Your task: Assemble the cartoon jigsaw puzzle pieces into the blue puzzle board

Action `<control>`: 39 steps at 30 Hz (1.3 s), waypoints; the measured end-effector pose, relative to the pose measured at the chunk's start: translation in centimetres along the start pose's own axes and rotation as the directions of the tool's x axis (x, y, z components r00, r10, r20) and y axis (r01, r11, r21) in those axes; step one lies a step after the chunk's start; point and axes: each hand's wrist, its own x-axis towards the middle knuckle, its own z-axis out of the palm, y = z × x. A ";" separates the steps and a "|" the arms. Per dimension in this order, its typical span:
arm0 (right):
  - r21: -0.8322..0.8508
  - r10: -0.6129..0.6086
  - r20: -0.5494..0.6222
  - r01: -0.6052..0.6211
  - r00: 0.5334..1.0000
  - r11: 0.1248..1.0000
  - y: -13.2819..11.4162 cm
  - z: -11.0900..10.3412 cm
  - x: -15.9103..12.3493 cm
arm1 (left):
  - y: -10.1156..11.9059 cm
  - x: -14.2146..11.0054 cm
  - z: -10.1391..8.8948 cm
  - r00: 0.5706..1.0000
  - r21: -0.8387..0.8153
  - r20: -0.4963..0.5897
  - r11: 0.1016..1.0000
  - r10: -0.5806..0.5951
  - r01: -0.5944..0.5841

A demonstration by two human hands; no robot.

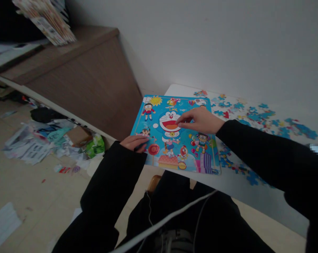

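The right hand (201, 121) is the nearer of the two to the middle of the picture board (140, 123), reaching in from the right with its fingertips just over the big blue cat's open mouth (170, 124); so the centre of the picture lies directly under that grip, while the loose pieces (252, 177) lie off to the right, behind the wrist and on both sides of the sleeve (253, 144); the board sits near the left end of the white table (235, 189), its longer side seeming to run from one hand towards the other, a little aslant; the right thumb and forefinger are drawn close together, though I can't tell from here whether anything small is pinched between them; the left hand (136, 142) rests palm down at the lower left edge, fingers loosely bent on the board and thumb slightly apart, well away from the scattered pieces.
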 end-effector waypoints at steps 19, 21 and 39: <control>-0.253 -0.212 0.270 0.281 0.939 0.926 -1.8 3.6 -2.4 | 4.2 -1.9 2.2 0.992 0.022 -0.081 0.995 0.094 -0.093; -0.274 -0.204 0.236 0.267 0.950 0.924 -1.6 4.2 -3.6 | 4.6 -1.8 2.8 0.978 0.034 -0.145 0.988 0.153 -0.149; -0.240 -0.101 0.045 0.109 0.994 0.965 -1.8 5.8 -4.5 | 5.1 -1.1 3.1 0.971 0.124 -0.152 0.978 0.184 -0.166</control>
